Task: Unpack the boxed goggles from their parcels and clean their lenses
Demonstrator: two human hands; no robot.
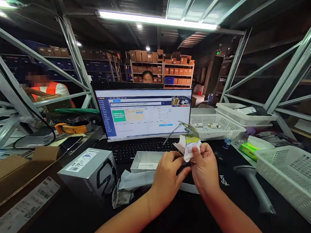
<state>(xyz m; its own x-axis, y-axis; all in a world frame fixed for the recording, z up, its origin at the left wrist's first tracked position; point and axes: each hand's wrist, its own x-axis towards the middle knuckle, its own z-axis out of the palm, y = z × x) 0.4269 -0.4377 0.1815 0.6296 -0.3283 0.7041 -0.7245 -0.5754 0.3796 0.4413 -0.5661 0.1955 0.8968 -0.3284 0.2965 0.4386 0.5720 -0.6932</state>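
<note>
In front of the monitor, my right hand [205,169] is closed on a pair of sunglasses [194,131] and a crumpled white paper [189,151] around them. One lens and a thin temple stick up above the fingers. My left hand [164,176] meets it from the left, thumb and fingers drawn together at the paper's lower edge; what they pinch is hidden. Beside the left wrist lie a pale blue-grey cloth [136,179] and a patterned pouch [123,197]. Behind them is an open grey box [144,160]. A silver box [87,174] with a white label stands farther left.
A monitor [145,113] and black keyboard [136,148] are ahead. On the right are a barcode scanner [256,187], white baskets [289,186], a tissue pack [249,150] and a small bottle [227,141]. An open carton [25,194] sits left. Two people are beyond the desk.
</note>
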